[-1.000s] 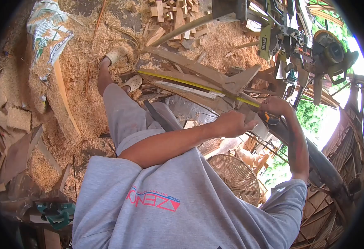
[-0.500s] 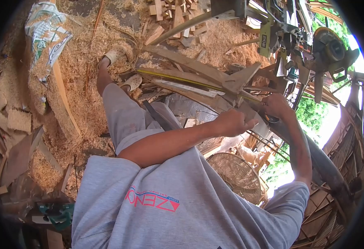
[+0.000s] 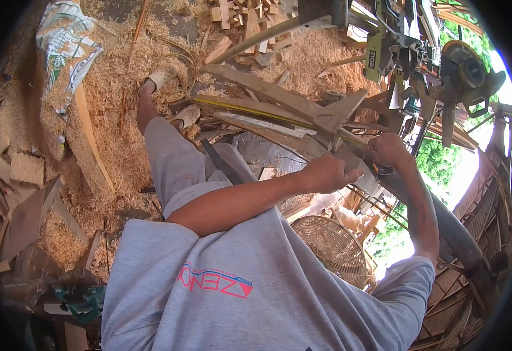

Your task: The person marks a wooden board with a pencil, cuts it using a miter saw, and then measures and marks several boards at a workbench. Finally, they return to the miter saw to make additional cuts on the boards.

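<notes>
My left hand is closed, its thumb pointing right, at a grey-brown wooden piece; what its curled fingers hold is hidden. Just beyond it, my right hand is closed above the same work, its fingertips pressed together on something too small to make out. A yellow measuring tape runs along a long board and passes under a wooden offcut towards my right hand. Below that hand lies a dark round object with a yellow edge, partly covered.
A round fan stands below my hands. Power tools, one a circular saw, are at the upper right. Wood shavings cover the floor, with wood blocks at the top and a printed sack at the upper left.
</notes>
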### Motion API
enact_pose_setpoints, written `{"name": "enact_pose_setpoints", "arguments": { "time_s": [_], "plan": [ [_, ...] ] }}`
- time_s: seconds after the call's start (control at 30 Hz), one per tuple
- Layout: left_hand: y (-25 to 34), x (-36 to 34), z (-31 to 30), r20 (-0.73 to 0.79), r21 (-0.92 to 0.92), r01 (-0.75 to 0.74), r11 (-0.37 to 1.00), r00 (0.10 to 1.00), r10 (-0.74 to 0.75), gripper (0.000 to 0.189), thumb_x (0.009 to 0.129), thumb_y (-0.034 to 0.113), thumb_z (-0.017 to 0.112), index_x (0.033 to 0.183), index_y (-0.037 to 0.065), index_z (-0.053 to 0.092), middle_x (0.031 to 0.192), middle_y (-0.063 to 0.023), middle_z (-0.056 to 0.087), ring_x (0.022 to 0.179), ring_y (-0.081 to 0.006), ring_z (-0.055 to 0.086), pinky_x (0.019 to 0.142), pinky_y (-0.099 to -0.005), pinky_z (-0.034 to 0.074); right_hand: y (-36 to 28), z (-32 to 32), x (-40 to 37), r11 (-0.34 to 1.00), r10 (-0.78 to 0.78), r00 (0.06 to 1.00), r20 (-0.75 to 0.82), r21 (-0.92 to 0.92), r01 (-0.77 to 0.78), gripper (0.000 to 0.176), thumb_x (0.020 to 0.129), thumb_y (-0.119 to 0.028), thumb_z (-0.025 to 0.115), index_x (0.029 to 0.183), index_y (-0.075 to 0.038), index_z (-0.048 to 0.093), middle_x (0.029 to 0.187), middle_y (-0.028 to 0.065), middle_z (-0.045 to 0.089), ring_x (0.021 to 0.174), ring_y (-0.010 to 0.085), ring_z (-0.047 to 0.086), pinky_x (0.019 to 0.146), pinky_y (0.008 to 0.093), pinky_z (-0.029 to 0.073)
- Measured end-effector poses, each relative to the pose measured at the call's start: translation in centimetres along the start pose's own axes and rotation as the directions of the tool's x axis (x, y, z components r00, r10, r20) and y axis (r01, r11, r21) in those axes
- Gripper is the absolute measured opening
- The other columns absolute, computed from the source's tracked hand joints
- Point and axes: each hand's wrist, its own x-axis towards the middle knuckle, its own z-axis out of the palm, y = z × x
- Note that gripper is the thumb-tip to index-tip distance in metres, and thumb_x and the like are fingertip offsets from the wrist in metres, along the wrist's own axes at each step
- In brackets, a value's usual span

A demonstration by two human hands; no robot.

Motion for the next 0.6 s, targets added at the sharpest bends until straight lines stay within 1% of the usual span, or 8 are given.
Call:
{"name": "enact_pose_setpoints", "arguments": {
  "time_s": [0.13,0.2,0.23,0.3,0.33,0.37,0.43,0.6],
  "plan": [
    [-0.2,0.3,0.2,0.015,0.016,0.016,1.000,1.000,-0.017,0.072,0.094,0.060,0.047,0.073,-0.007,0.065,0.070,-0.0287,0.062,0.068,-0.0443,0.063,0.069,-0.0497,0.048,0.4,0.5,-0.3,0.999,-0.016,0.999,-0.047,0.044,0.019,0.024,0.079,-0.027,0.062,0.093,-0.012,0.076,0.080,0.0178,0.070,0.078,0.0380,0.068,0.078,0.0486,0.054],
    [-0.3,0.3,0.2,0.024,-0.007,0.003,1.000,1.000,-0.002,0.072,0.094,0.060,0.046,0.074,-0.007,0.066,0.071,-0.0286,0.062,0.070,-0.0447,0.063,0.070,-0.0506,0.048,0.0,-0.2,-0.1,0.999,0.015,0.999,0.046,0.044,-0.017,0.028,0.083,-0.031,0.063,0.098,-0.012,0.076,0.089,0.0212,0.070,0.084,0.0376,0.069,0.081,0.0461,0.054],
    [-0.2,0.2,0.1,0.009,-0.002,0.021,1.000,1.000,-0.021,0.072,0.094,0.060,0.046,0.074,-0.007,0.066,0.071,-0.0286,0.062,0.070,-0.0447,0.063,0.070,-0.0506,0.048,-0.4,-0.7,-0.2,0.999,-0.009,0.999,0.040,0.048,0.007,0.028,0.083,-0.031,0.063,0.098,-0.012,0.076,0.089,0.0212,0.070,0.084,0.0376,0.069,0.081,0.0461,0.054],
    [0.2,0.2,-0.2,0.068,0.068,0.057,0.996,0.996,-0.062,0.076,0.093,0.065,0.040,0.082,-0.003,0.070,0.088,-0.0261,0.068,0.087,-0.0412,0.067,0.081,-0.0488,0.051,-0.9,-1.6,-0.5,0.995,0.029,0.998,0.053,0.094,-0.034,0.026,0.083,-0.029,0.063,0.096,-0.011,0.076,0.092,0.0204,0.070,0.089,0.0376,0.068,0.085,0.0464,0.053],
    [0.4,0.1,-0.2,0.072,0.084,0.092,0.992,0.993,-0.098,0.074,0.094,0.064,0.040,0.085,-0.003,0.070,0.092,-0.0253,0.069,0.091,-0.0409,0.067,0.083,-0.0485,0.051,-0.8,-1.4,-0.3,0.997,0.001,0.999,0.038,0.078,-0.004,0.025,0.082,-0.026,0.064,0.096,-0.011,0.077,0.095,0.0206,0.070,0.096,0.0374,0.066,0.089,0.0466,0.051],
    [0.3,0.1,-0.3,0.065,0.091,0.100,0.991,0.992,-0.106,0.074,0.094,0.064,0.040,0.085,-0.003,0.070,0.092,-0.0253,0.069,0.091,-0.0409,0.067,0.083,-0.0485,0.051,-0.7,-1.3,-0.2,0.997,-0.008,1.000,0.030,0.082,0.006,0.025,0.082,-0.026,0.064,0.096,-0.011,0.077,0.095,0.0206,0.070,0.096,0.0374,0.066,0.089,0.0466,0.051],
    [0.1,0.2,-0.3,0.071,0.046,0.058,0.997,0.996,-0.061,0.073,0.094,0.064,0.041,0.087,-0.003,0.071,0.094,-0.0249,0.069,0.091,-0.0407,0.067,0.084,-0.0489,0.051,-0.6,-1.3,-0.4,0.990,0.003,1.000,-0.001,0.141,-0.003,0.027,0.079,-0.025,0.065,0.096,-0.007,0.074,0.097,0.0218,0.069,0.091,0.0390,0.067,0.085,0.0460,0.053],
    [0.1,0.4,-0.2,0.070,0.044,0.086,0.995,0.994,-0.089,0.071,0.094,0.062,0.042,0.088,-0.003,0.070,0.093,-0.0250,0.069,0.092,-0.0405,0.067,0.084,-0.0491,0.051,0.4,-0.2,0.1,0.980,0.026,0.999,0.036,0.196,-0.032,0.027,0.078,-0.024,0.065,0.096,-0.007,0.075,0.097,0.0223,0.070,0.089,0.0395,0.068,0.085,0.0457,0.053]
  ]
}}
